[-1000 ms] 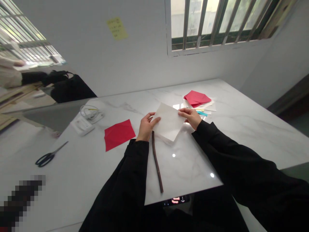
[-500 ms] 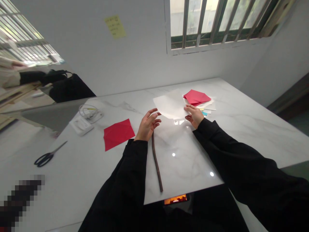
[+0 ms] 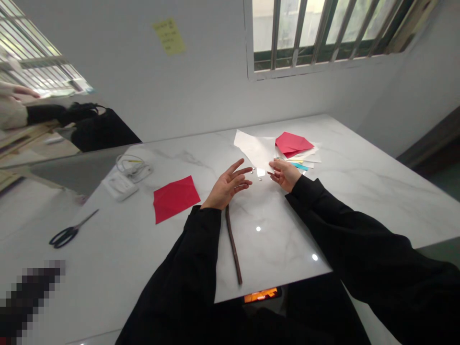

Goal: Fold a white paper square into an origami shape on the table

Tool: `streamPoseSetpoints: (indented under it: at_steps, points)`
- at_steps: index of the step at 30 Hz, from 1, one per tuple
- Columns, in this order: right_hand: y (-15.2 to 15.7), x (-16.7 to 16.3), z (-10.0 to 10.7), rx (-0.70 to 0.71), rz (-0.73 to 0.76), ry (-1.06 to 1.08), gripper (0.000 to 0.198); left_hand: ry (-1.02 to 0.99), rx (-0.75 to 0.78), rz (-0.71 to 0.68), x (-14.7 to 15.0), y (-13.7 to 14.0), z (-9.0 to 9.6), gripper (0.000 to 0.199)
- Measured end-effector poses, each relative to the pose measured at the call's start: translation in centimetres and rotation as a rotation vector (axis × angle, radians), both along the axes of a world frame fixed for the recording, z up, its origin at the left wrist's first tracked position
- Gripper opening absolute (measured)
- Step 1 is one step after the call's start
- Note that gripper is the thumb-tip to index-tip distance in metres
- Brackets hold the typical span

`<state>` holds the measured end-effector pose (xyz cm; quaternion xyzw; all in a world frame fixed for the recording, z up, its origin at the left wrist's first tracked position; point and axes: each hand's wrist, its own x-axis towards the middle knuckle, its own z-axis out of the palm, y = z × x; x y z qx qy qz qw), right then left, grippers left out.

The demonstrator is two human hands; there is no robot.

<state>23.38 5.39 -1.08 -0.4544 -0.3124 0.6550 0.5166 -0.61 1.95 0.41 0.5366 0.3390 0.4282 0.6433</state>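
A sheet of white paper (image 3: 256,149) is pinched at its lower right corner by my right hand (image 3: 285,174), which holds it tilted above the table. Fingers spread and holding nothing, my left hand (image 3: 230,184) is just below and left of the sheet, apart from it. Under that hand a thin brown stick (image 3: 233,247) lies lengthwise on the table, its far end hidden by the hand. To the left, a red sheet of paper (image 3: 176,199) lies flat with creases.
Behind my right hand, folded red paper (image 3: 293,143) tops a pile of white and coloured sheets. Black-handled scissors (image 3: 68,235) and a white box with cable (image 3: 122,184) lie left on the marble table (image 3: 359,196). A person's arm (image 3: 16,108) shows far left.
The white paper has swung into a steeper tilt, its left edge moving away from my left hand. My left hand has shifted right and spread its fingers; my right hand moved slightly left.
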Motion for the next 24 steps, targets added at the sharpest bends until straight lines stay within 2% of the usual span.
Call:
streamPoseSetpoints:
  at_steps: [5, 11, 15, 24]
  points:
    - [-0.7, -0.5, 0.1, -0.032, 0.046, 0.070, 0.029, -0.032, -0.006, -0.006, 0.1, 0.0, -0.4, 0.080]
    - [-1.3, -1.1, 0.3, -0.005, 0.102, 0.071, 0.035, -0.030, -0.035, 0.057, 0.4, -0.3, 0.3, 0.072]
    - [-1.6, -1.5, 0.3, 0.005, 0.148, 0.041, 0.032, -0.067, -0.041, 0.098, 0.6, -0.4, 0.6, 0.069]
    - [-2.2, -1.8, 0.4, 0.093, 0.230, -0.074, 0.026, -0.155, -0.084, 0.189, 0.7, -0.1, 0.0, 0.063]
